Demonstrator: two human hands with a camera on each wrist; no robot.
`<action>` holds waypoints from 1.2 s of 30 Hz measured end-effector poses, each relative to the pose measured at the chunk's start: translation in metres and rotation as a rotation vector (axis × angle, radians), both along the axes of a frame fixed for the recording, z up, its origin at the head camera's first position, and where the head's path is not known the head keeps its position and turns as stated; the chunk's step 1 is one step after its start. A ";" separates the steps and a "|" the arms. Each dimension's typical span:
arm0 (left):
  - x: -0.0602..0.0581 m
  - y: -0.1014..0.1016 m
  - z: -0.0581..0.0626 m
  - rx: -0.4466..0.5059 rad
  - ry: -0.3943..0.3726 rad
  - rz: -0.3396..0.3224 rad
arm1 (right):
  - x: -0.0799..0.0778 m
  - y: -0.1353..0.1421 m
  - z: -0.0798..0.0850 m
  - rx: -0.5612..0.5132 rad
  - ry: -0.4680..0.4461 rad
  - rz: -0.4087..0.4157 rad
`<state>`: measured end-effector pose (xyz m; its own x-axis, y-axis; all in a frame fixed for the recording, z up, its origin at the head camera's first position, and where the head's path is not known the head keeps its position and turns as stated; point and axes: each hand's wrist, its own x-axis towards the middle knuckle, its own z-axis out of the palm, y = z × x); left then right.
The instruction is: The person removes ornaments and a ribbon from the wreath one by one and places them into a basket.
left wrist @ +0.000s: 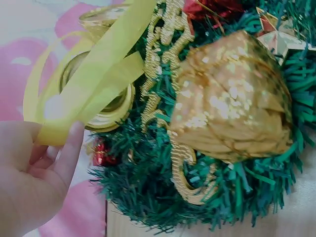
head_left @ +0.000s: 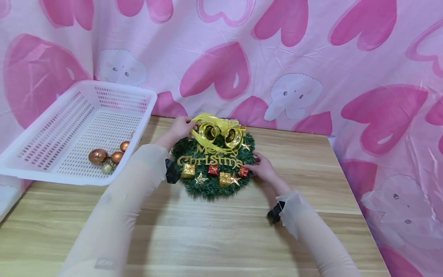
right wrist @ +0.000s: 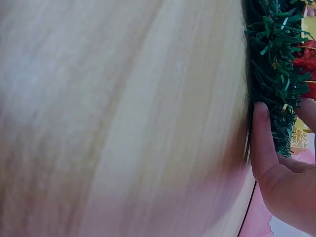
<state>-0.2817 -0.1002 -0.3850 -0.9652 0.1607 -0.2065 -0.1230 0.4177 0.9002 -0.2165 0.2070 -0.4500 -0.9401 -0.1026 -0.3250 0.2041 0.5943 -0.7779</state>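
Observation:
A green Christmas wreath (head_left: 207, 188) lies on the table, carrying gold "Merry Christmas" lettering (head_left: 211, 161), small gift boxes (left wrist: 227, 98) and stars. Two gold bells (head_left: 209, 132) with a yellow ribbon (head_left: 205, 143) are at its far side. My left hand (head_left: 181, 129) pinches a loop of that ribbon between thumb and fingers, also seen in the left wrist view. On the wreath's right edge, my right hand (head_left: 264, 168) grips the greenery, thumb beside a red gift box (head_left: 243, 171). In the right wrist view, some of its fingers are hidden.
A white plastic basket (head_left: 77, 177) stands at the left, with several copper-coloured baubles (head_left: 98, 156) and a pale gold one inside. Behind the wooden table (head_left: 214, 231) hangs a pink curtain (head_left: 228, 34) with hearts, also covering the right side.

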 end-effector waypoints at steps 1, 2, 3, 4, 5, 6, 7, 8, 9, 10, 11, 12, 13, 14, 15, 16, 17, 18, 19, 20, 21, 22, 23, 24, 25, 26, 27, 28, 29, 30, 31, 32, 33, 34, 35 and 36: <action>0.000 0.001 0.002 0.003 0.001 0.001 | 0.000 0.000 0.000 0.000 -0.002 -0.003; -0.001 0.001 0.003 0.010 0.001 0.006 | 0.000 0.000 0.000 0.000 -0.003 -0.002; -0.001 0.002 0.005 0.012 0.001 0.007 | 0.000 0.001 0.000 0.002 -0.004 0.001; -0.002 0.003 0.007 0.011 0.001 0.010 | 0.000 0.001 0.000 0.004 -0.005 0.001; -0.002 0.004 0.010 0.019 0.000 0.013 | 0.000 0.001 0.001 0.004 -0.006 0.001; -0.002 0.005 0.012 0.031 -0.002 0.016 | 0.000 0.001 0.001 0.009 -0.007 0.000; -0.003 0.006 0.014 0.040 -0.001 0.019 | 0.000 0.001 0.001 0.014 -0.008 -0.002; -0.003 0.007 0.017 0.049 0.000 0.021 | 0.001 0.001 0.002 0.017 -0.008 0.000; -0.003 0.008 0.020 0.053 0.002 0.019 | 0.001 0.001 0.002 0.018 -0.006 0.001; -0.003 0.009 0.023 0.058 0.005 0.020 | 0.001 0.001 0.002 0.018 -0.006 0.001; -0.003 0.010 0.026 0.064 0.004 0.020 | 0.000 0.001 0.002 0.020 -0.004 0.001; -0.003 0.011 0.029 0.064 0.003 0.020 | 0.000 0.001 0.002 0.021 -0.003 0.004; -0.003 0.012 0.032 0.060 0.002 0.018 | 0.000 0.001 0.003 0.019 -0.002 0.006; -0.003 0.014 0.035 0.059 0.000 0.017 | 0.000 0.001 0.003 0.018 -0.002 0.007; -0.003 0.016 0.037 0.058 -0.003 0.013 | 0.000 0.001 0.003 0.015 -0.002 0.005; -0.003 0.018 0.039 0.060 -0.007 0.009 | 0.000 0.000 0.003 0.018 -0.002 0.005; -0.003 0.020 0.041 0.064 -0.010 0.005 | 0.001 0.000 0.003 0.019 -0.002 0.008; -0.003 0.023 0.043 0.076 -0.013 -0.001 | 0.001 0.000 0.003 0.018 -0.003 0.009; -0.003 0.025 0.044 0.090 -0.014 -0.009 | 0.001 0.000 0.004 0.019 -0.005 0.006; -0.003 0.028 0.046 0.109 -0.018 -0.014 | 0.001 0.000 0.004 0.021 -0.006 0.005; -0.003 0.031 0.047 0.129 -0.025 -0.020 | 0.001 0.000 0.004 0.022 -0.006 0.003; -0.003 0.033 0.049 0.142 -0.027 -0.026 | 0.002 0.000 0.004 0.023 -0.006 0.004; -0.002 0.036 0.051 0.155 -0.032 -0.030 | 0.002 0.000 0.004 0.020 -0.006 0.003; -0.002 0.038 0.053 0.169 -0.036 -0.033 | 0.002 0.000 0.004 0.020 -0.007 -0.002; -0.002 0.040 0.055 0.175 -0.037 -0.035 | 0.002 0.000 0.004 0.018 -0.007 -0.004; -0.001 0.041 0.057 0.184 -0.037 -0.033 | 0.002 0.000 0.004 0.017 -0.005 -0.003; 0.000 0.042 0.059 0.189 -0.037 -0.033 | 0.002 0.000 0.004 0.015 -0.005 -0.004; 0.000 0.043 0.061 0.195 -0.036 -0.031 | 0.002 0.000 0.004 0.014 -0.003 -0.002; 0.001 0.043 0.063 0.203 -0.035 -0.029 | 0.002 0.000 0.003 0.013 -0.003 -0.005; 0.001 0.044 0.065 0.209 -0.031 -0.028 | 0.002 0.000 0.003 0.012 -0.003 -0.005; 0.002 0.044 0.067 0.212 -0.027 -0.027 | 0.002 0.000 0.003 0.009 -0.003 -0.004; 0.002 0.044 0.069 0.215 -0.025 -0.025 | 0.002 0.000 0.003 0.007 -0.003 -0.003; 0.002 0.045 0.071 0.219 -0.024 -0.023 | 0.002 0.000 0.003 0.005 -0.003 -0.002; 0.002 0.045 0.073 0.223 -0.020 -0.021 | 0.002 0.000 0.003 0.002 -0.005 -0.002; 0.002 0.045 0.075 0.222 -0.014 -0.024 | 0.002 0.000 0.003 -0.003 -0.009 -0.005; 0.002 0.046 0.077 0.224 -0.011 -0.025 | 0.002 0.000 0.004 -0.008 -0.012 -0.004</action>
<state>-0.2801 -0.0545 -0.3080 -0.9582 0.2278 -0.1731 -0.1250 0.2107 0.9695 -0.2145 0.2071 -0.4463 -0.9365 -0.1011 -0.3358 0.2164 0.5869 -0.7802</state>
